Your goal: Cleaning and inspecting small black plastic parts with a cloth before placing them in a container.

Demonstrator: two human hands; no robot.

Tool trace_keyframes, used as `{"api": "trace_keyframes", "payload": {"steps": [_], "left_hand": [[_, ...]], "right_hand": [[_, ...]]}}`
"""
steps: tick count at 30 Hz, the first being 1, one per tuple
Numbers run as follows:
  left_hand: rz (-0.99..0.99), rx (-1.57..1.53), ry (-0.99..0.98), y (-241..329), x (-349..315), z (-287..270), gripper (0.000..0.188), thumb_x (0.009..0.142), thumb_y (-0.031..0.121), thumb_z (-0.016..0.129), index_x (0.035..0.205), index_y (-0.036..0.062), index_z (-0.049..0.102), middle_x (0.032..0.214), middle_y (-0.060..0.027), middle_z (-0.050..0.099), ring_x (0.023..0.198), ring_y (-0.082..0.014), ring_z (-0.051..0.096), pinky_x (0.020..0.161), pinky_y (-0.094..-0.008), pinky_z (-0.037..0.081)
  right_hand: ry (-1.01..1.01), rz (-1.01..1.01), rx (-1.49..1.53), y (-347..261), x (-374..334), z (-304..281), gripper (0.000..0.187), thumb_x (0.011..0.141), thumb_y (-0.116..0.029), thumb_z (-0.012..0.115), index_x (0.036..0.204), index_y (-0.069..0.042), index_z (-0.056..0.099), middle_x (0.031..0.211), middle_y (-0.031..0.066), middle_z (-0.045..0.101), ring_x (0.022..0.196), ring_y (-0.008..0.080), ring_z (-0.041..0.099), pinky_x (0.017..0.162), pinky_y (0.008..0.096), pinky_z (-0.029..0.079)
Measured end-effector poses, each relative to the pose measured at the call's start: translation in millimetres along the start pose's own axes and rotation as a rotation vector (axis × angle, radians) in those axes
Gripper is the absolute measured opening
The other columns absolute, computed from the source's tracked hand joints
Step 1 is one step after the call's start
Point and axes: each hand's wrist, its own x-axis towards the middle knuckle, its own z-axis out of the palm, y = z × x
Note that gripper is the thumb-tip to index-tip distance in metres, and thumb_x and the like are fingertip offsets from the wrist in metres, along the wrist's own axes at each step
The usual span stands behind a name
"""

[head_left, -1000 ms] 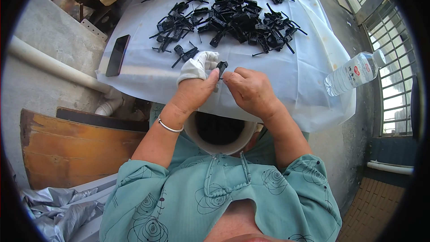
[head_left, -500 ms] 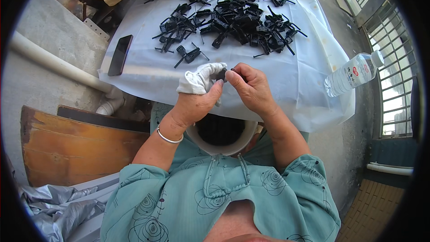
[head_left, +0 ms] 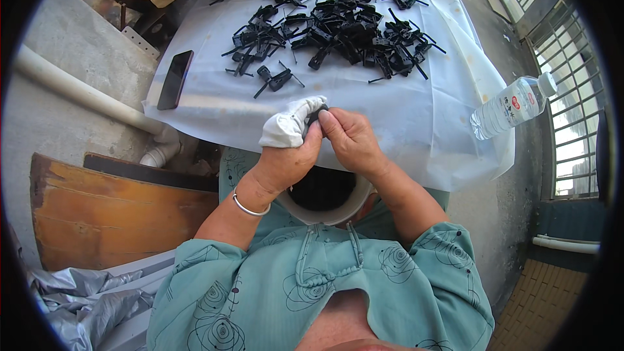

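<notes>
My left hand (head_left: 290, 162) has a white cloth or partial glove (head_left: 286, 127) over its fingers, leaving the thumb bare. Between that thumb and the covered fingers it grips a small black plastic part (head_left: 316, 116). My right hand (head_left: 354, 140) is closed at the part's right side, thumb and fingers pressed on it; those fingers mostly hide the part. Both hands meet just above the table's near edge. Beyond them lies a big heap of black plastic parts (head_left: 344, 29) with thin protruding rods. One or two loose parts (head_left: 279, 80) lie nearest my hands.
A white bucket (head_left: 354, 211) with a dark inside stands below my hands, between my legs. White sheeting (head_left: 214, 65) covers the table. A phone (head_left: 175, 80) lies at its left, a clear water bottle (head_left: 510, 108) at its right. A brown wooden board (head_left: 117, 214) leans at left.
Both hands have shifted slightly, and the right has moved down and closer to the left. The right fingers now hide more of the black part.
</notes>
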Motion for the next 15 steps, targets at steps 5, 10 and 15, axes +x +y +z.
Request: {"api": "trace_keyframes", "payload": {"steps": [5,10,15], "left_hand": [[-0.124,-0.235,-0.024,1,-6,-2,0.026,0.08,0.002,0.057,0.105,-0.0038,0.056,0.093,-0.0134,0.061,0.086,-0.0207,0.06,0.079,-0.0301,0.047],[-0.297,-0.605,-0.081,-2,0,-5,0.031,0.086,0.004,0.056,0.114,-0.0009,0.044,0.094,-0.0045,0.055,0.088,-0.0102,0.05,0.083,-0.0242,0.042],[-0.415,-0.729,-0.119,-3,2,-11,0.031,0.089,0.007,0.052,0.118,0.0009,0.042,0.091,-0.0038,0.055,0.072,-0.0071,0.048,0.065,-0.0201,0.043]], "right_hand": [[-0.033,-0.014,0.037,-14,-2,-6,0.027,0.092,-0.019,0.05,0.076,0.002,0.057,0.06,0.0069,0.055,0.056,0.0109,0.047,0.054,0.0287,0.041],[-0.155,0.027,-0.343,-28,4,-32,0.017,0.087,-0.017,0.058,0.085,0.0,0.06,0.065,0.0023,0.052,0.057,0.0093,0.045,0.053,0.0248,0.04],[-0.249,-0.071,-0.437,-29,2,-43,0.014,0.079,-0.011,0.063,0.088,-0.001,0.061,0.066,0.0076,0.055,0.055,0.0133,0.049,0.053,0.027,0.041]]}}
